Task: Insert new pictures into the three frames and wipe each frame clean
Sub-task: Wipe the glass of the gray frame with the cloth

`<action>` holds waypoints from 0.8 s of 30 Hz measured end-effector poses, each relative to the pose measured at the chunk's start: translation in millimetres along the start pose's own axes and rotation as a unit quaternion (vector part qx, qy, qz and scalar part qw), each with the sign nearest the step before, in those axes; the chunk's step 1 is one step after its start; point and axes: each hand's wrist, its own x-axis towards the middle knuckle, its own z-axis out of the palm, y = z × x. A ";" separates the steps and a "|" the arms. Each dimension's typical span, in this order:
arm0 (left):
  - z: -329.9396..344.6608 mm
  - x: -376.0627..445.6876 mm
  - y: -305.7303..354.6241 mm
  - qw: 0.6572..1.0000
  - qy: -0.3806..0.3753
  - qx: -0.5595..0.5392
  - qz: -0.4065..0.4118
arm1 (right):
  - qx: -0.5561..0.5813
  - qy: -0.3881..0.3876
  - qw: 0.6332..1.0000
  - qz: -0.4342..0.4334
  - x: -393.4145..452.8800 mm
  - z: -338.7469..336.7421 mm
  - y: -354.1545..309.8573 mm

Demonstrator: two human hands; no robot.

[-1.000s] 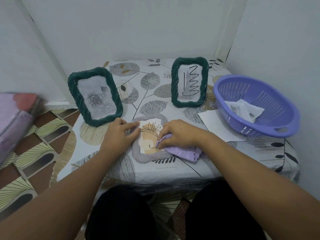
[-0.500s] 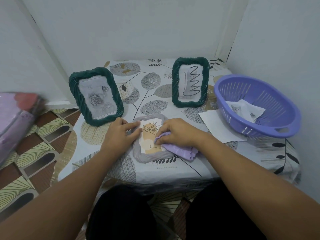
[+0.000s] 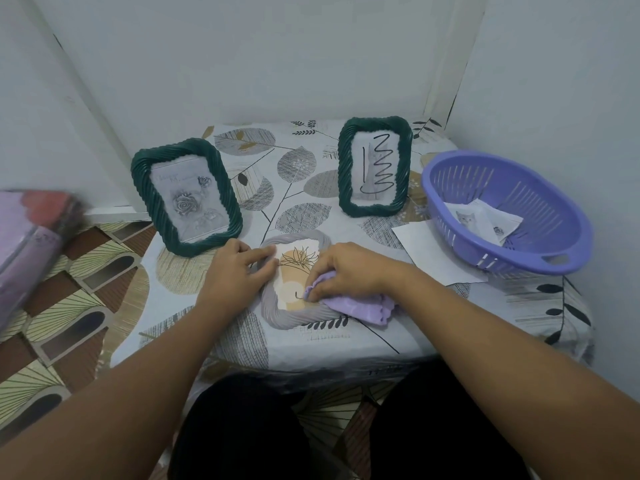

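Observation:
A grey rope-edged frame (image 3: 294, 320) lies flat on the table in front of me, with a beige plant picture behind its glass. My left hand (image 3: 239, 268) rests on the frame's left edge, fingers nearly straight. My right hand (image 3: 346, 271) grips a lilac cloth (image 3: 360, 304) and presses it on the lower right of the glass. Two dark green frames stand upright behind: one with a rose picture (image 3: 187, 195) at the left, one with a black zigzag scribble on its glass (image 3: 375, 166) at the right.
A purple plastic basket (image 3: 540, 251) at the right holds loose pictures, one of a cat. A white paper sheet (image 3: 426, 247) lies partly under it. The small table (image 3: 311, 344) has a leaf-pattern cover and sits in a wall corner. A pink bundle (image 3: 27, 244) lies at the far left.
My right hand has slid the cloth left and down across the glass of the grey frame. The left hand has stayed on the frame's edge.

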 end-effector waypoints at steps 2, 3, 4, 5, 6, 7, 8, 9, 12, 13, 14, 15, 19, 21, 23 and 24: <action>-0.1 -0.1 -0.3 1.000 -0.002 0.001 -0.001 | 0.002 -0.035 0.999 0.004 -3.3 -4.5 1.5; -0.1 -0.1 -0.1 1.000 -0.001 0.002 -0.001 | 0.007 -0.031 0.999 0.006 -3.2 -5.3 2.2; -0.1 -0.1 0.2 1.000 -0.001 0.003 -0.001 | 0.008 -0.014 1.000 0.005 -1.2 -4.2 2.8; -0.3 0.0 0.6 1.000 -0.001 0.005 -0.001 | 0.006 0.010 1.000 0.002 1.8 -2.2 3.2; -0.4 0.2 1.0 1.000 -0.003 0.008 -0.002 | 0.002 0.035 0.999 -0.001 5.5 1.4 3.4; -0.6 0.2 1.4 1.000 -0.004 0.011 -0.002 | 0.001 0.055 0.998 -0.005 8.4 5.3 3.2; -0.5 0.5 1.3 1.000 -0.005 0.012 -0.003 | 0.001 0.067 0.998 -0.009 10.5 8.3 2.6; -0.7 0.4 1.2 1.000 -0.005 0.013 -0.002 | 0.002 0.067 0.998 -0.010 10.9 9.5 1.5; -0.3 -0.9 0.3 1.000 0.001 0.012 0.003 | -0.007 0.002 1.000 -0.009 4.4 4.6 -1.9; -0.2 -0.8 0.1 1.000 0.002 0.013 0.005 | -0.009 -0.019 1.000 -0.008 2.3 1.6 -2.3; 0.1 -1.0 -0.3 1.000 0.002 0.013 0.005 | -0.007 -0.028 1.000 -0.004 1.5 -0.4 -2.2; 0.2 -0.7 -0.3 1.000 0.002 0.013 0.005 | -0.003 -0.024 1.000 -0.002 1.8 -1.5 -2.1; -0.7 -0.6 -0.4 1.000 -0.004 0.013 0.003 | -0.013 0.051 0.998 -0.018 11.3 9.2 -0.7; -0.8 -0.8 -0.7 1.000 -0.002 0.010 0.006 | -0.002 0.057 0.998 -0.024 9.5 12.3 -0.3; -0.3 -0.6 -1.5 1.000 0.000 0.008 0.007 | 0.007 0.015 1.000 -0.018 3.2 7.2 -0.5; 0.1 -0.4 -2.1 1.000 0.001 0.010 0.008 | 0.005 -0.008 1.000 -0.013 0.9 3.5 0.0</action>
